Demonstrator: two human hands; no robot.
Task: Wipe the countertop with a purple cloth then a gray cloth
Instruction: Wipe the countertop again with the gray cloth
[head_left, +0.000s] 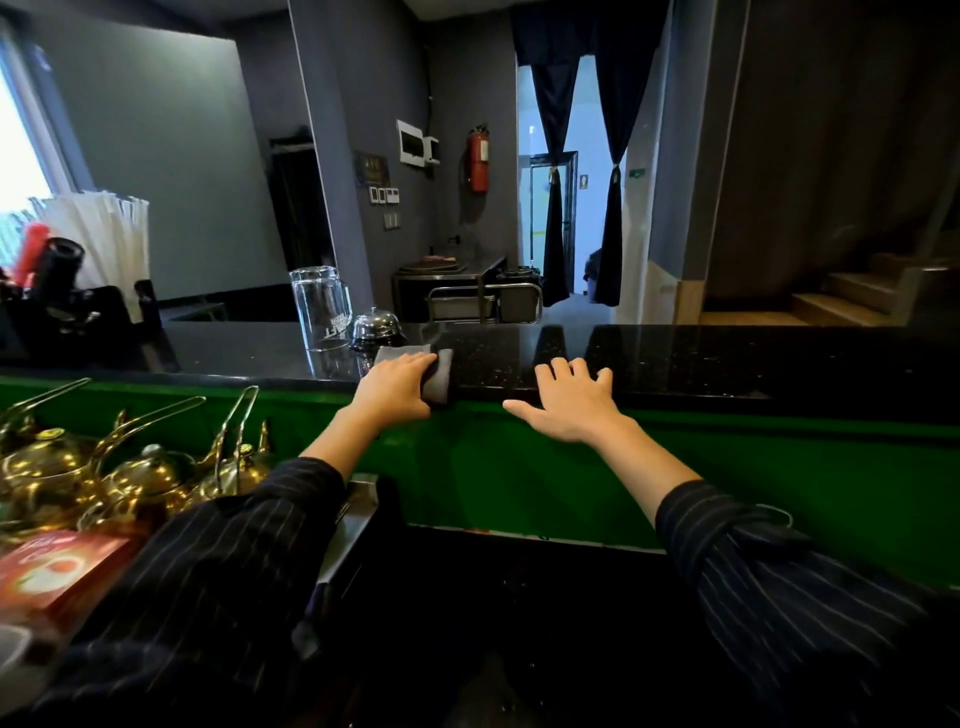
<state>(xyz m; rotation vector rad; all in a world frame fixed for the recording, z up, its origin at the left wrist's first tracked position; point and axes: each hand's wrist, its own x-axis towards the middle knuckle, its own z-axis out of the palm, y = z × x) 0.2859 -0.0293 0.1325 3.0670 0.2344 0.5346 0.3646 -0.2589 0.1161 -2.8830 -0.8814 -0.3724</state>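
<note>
A glossy black speckled countertop (675, 358) runs across the view above a green panel. My left hand (392, 387) presses a folded gray cloth (439, 371) flat on the counter's near edge, fingers over it; part of the cloth hangs over the edge. My right hand (571, 400) rests flat on the counter edge to the right, fingers spread, holding nothing. No purple cloth is in view.
An upturned glass mug (319, 306) and a silver call bell (375, 326) stand just behind the cloth. Brass teapots (104, 467) and a red box (57, 571) sit on the lower counter at left. A black holder with straws (67, 291) stands far left.
</note>
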